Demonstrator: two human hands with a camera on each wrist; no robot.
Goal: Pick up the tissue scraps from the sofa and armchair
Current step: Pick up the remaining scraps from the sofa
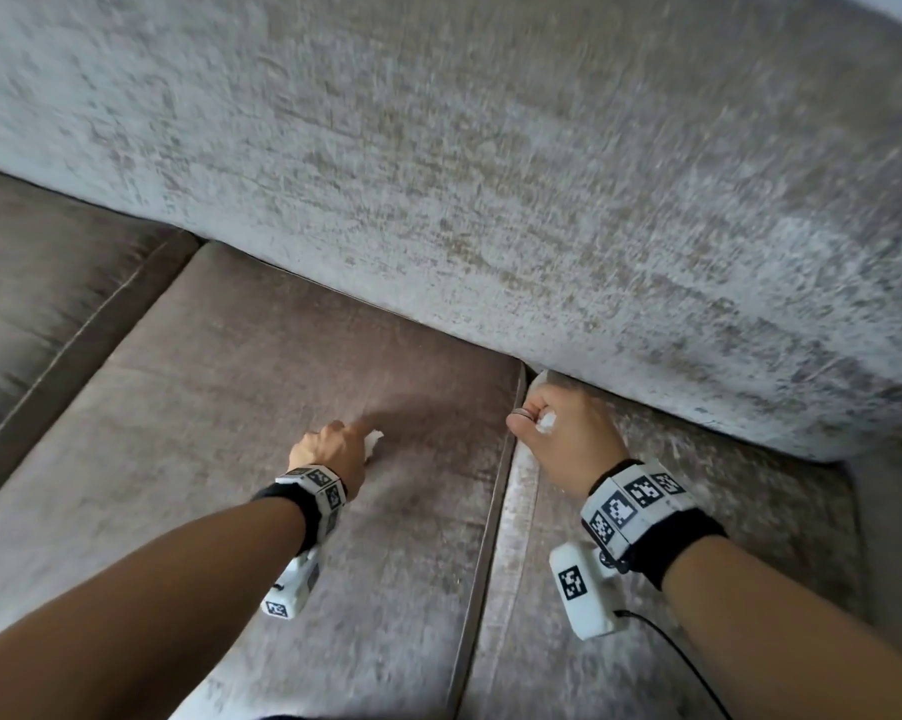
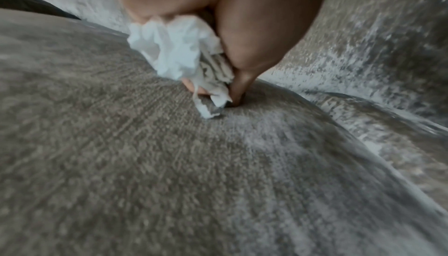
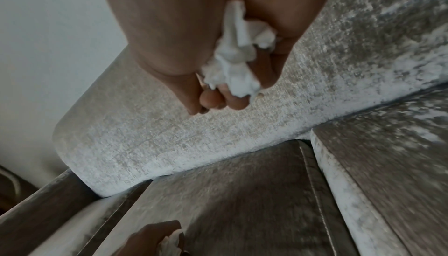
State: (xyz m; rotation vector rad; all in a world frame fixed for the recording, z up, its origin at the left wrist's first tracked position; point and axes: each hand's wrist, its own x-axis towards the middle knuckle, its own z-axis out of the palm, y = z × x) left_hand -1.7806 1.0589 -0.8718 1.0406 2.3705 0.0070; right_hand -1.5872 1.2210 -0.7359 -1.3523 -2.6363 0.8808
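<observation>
My left hand (image 1: 334,444) is down on the middle sofa seat cushion (image 1: 231,387), its fingers curled round a bunch of white tissue scraps (image 1: 373,440). In the left wrist view the crumpled tissue scraps (image 2: 177,49) fill the palm, and the fingertips (image 2: 238,91) press into the fabric beside a small hanging scrap (image 2: 206,109). My right hand (image 1: 547,423) hovers over the seam between two seat cushions, close to the backrest, gripping its own wad of tissue scraps (image 1: 546,422). In the right wrist view that wad of tissue scraps (image 3: 235,59) sits in the curled fingers.
The large pale backrest cushion (image 1: 490,174) rises right behind both hands. A darker seat cushion (image 1: 49,283) lies to the left and a lighter one (image 1: 698,511) to the right. A black cable (image 1: 682,662) trails from the right wrist camera.
</observation>
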